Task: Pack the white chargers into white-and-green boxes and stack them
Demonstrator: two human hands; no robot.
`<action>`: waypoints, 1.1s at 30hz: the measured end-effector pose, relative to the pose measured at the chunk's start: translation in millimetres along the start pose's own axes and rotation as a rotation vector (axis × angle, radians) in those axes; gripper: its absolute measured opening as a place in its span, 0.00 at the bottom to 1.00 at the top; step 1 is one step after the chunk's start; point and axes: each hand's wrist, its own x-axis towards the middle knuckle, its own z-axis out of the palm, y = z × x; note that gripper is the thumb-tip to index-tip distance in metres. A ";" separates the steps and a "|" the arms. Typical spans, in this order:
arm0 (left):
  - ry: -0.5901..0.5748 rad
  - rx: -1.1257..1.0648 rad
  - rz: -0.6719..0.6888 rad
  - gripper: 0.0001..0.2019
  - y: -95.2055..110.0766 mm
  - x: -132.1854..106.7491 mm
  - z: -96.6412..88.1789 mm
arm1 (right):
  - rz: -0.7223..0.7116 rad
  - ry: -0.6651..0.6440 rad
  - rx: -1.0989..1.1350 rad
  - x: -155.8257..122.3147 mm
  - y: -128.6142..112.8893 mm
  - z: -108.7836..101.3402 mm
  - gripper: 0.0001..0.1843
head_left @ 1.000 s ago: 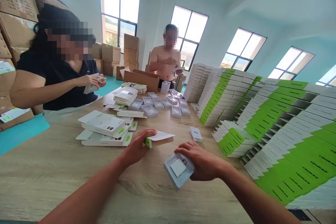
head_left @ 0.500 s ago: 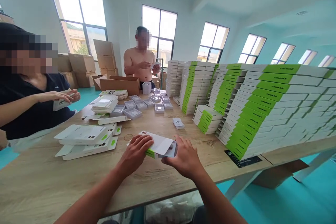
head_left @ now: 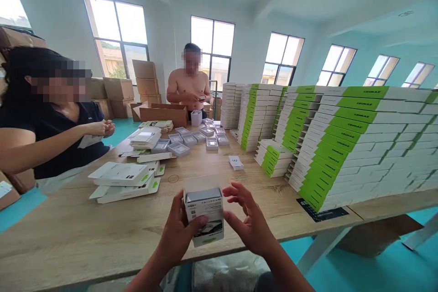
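Note:
My left hand (head_left: 181, 223) grips a small white cardboard box (head_left: 214, 207), thumb across its printed face and fingers along its side. The box is tipped upright above the table, its top end open and flap raised. A grey plastic tray (head_left: 203, 195) shows inside the opening. Just right of the box, my right hand (head_left: 249, 226) has its fingers apart and holds nothing; whether its thumb brushes the box edge I cannot tell. Beyond the box lies a small stack of white printed cards (head_left: 236, 162). To the left are flat white-and-green boxes (head_left: 119, 174).
Tall stacks of white-and-green boxes (head_left: 328, 155) line the right side, with a shorter stack (head_left: 273, 159) before them. Several plastic trays (head_left: 178, 148) lie mid-table near an open carton (head_left: 163, 115). One person (head_left: 99, 141) sits left; another (head_left: 190, 86) stands at the far end.
The box has turned from lying flat to upright, with its open end up. My right hand has let go of its end and moved slightly away. The view has shifted slightly left.

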 end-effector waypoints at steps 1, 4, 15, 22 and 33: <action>0.013 -0.028 -0.006 0.42 -3.2 -4.2 0.6 | 0.019 -0.032 0.018 -2.9 2.6 1.8 0.32; -0.045 -0.087 0.005 0.42 -14.5 -12.6 -3.2 | 0.068 -0.087 0.069 -14.4 12.0 8.0 0.30; -0.171 0.511 0.490 0.20 -12.7 -22.5 -42.7 | -0.278 -0.022 -0.320 -35.1 30.3 2.5 0.20; -0.226 0.922 0.635 0.12 27.5 -24.6 -36.3 | -0.338 -0.164 -0.309 -8.9 -7.0 -15.1 0.14; -0.083 0.779 0.412 0.04 44.5 -39.2 -16.3 | -0.029 -0.253 -0.199 -1.9 -37.8 -7.1 0.08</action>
